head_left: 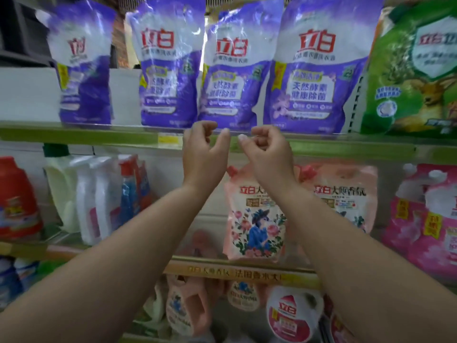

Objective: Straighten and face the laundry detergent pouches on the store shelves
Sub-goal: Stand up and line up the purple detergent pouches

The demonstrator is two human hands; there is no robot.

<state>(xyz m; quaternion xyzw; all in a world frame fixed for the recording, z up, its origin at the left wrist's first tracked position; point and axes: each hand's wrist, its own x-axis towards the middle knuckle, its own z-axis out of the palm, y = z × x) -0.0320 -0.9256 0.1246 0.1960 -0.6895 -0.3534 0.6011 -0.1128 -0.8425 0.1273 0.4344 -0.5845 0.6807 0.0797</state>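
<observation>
Several purple-and-white detergent pouches stand in a row on the upper shelf [74, 134]: one at the far left [82, 70] turned slightly aside, a second [168, 70], a third [228, 75] set a little further back, and a fourth [312, 70] facing forward. My left hand [205, 147] and my right hand [265, 149] are raised side by side just below the third pouch, in front of the shelf edge. Both have loosely curled fingers and hold nothing. Neither touches a pouch.
A green pouch [415, 70] stands at the upper right. The shelf below holds pink floral pouches [257, 219], pink pouches [430, 219] at right, white and blue bottles [99, 194] and a red bottle [17, 199] at left. More pink containers [291, 315] sit on the lowest shelf.
</observation>
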